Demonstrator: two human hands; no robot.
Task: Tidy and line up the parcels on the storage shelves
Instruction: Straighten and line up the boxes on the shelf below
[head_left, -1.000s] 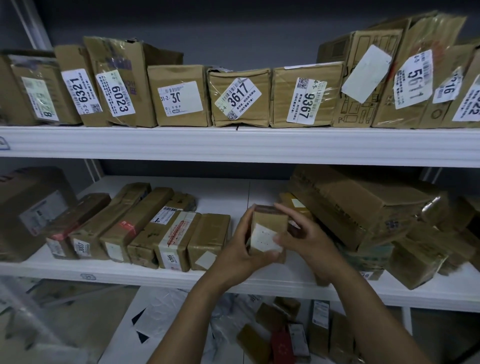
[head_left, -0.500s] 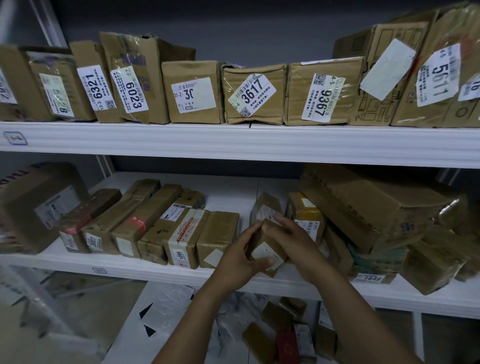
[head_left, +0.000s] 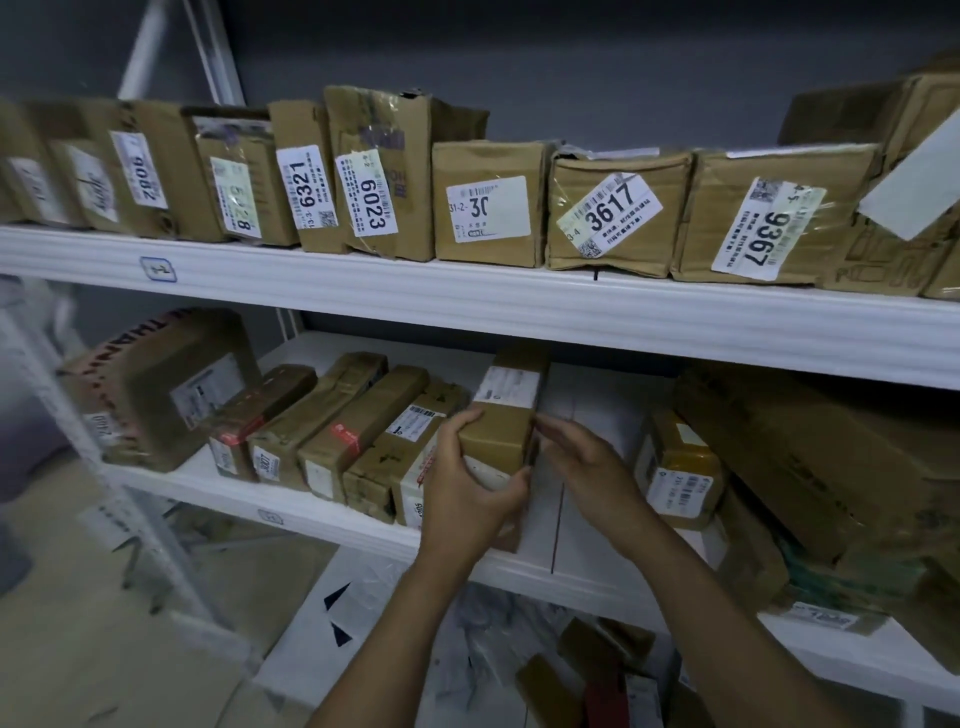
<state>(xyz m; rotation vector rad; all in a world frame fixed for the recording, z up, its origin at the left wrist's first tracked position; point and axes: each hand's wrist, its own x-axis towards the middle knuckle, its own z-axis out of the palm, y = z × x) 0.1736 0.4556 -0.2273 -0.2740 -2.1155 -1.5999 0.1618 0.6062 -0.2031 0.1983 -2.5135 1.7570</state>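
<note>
Since half a second ago, the one brown parcel (head_left: 511, 415) has swung out of its tilt and now points lengthwise toward the back of the middle shelf (head_left: 597, 530), with a white label across its top. Two grips meet it at its near end: the left grip (head_left: 467, 488) curls round its left corner, and the right grip (head_left: 587, 467) lays straight fingers against its right side. Five narrow parcels (head_left: 363, 431) show in a row just to its left.

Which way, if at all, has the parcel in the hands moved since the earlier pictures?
Yes. The held parcel has shifted left, away from the yellow-taped parcel and toward the row of parcels.
</note>
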